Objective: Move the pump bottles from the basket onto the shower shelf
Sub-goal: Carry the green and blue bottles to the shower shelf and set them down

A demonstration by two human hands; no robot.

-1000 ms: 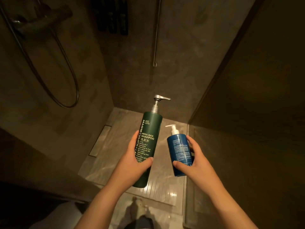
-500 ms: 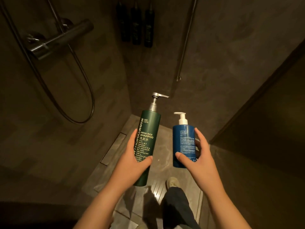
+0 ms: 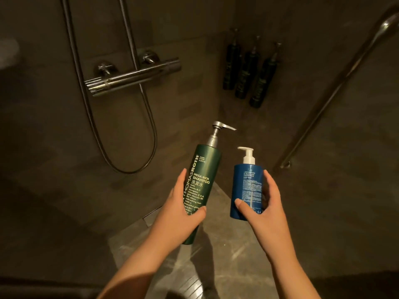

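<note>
Both pump bottles are in the air over the shower floor [image 3: 216,266], near each other but not touching. The left hand [image 3: 181,214] grips the tall green bottle [image 3: 205,169] round its lower half, thumb across the label and fingers [image 3: 182,175] behind. The right hand [image 3: 265,210] holds the shorter blue bottle [image 3: 248,186] low on its body, thumb in front and fingers [image 3: 269,180] curled round the far side. Neither basket nor shelf shows plainly; a mixer bar [image 3: 133,76] and three dark bottles [image 3: 248,72] sit on the walls ahead. Both bottles look like stiff, smooth plastic, so they should not give under the grip, but would likely turn slick if wet. How full they are cannot be told. The green one leans right and, being tall, probably tips easily when set down; a hold nearer mid-body would steady it. The blue one looks squat and stable. The pump heads seem poor handles, since they may press down or swivel; the bodies are the safer place to hold.
</note>
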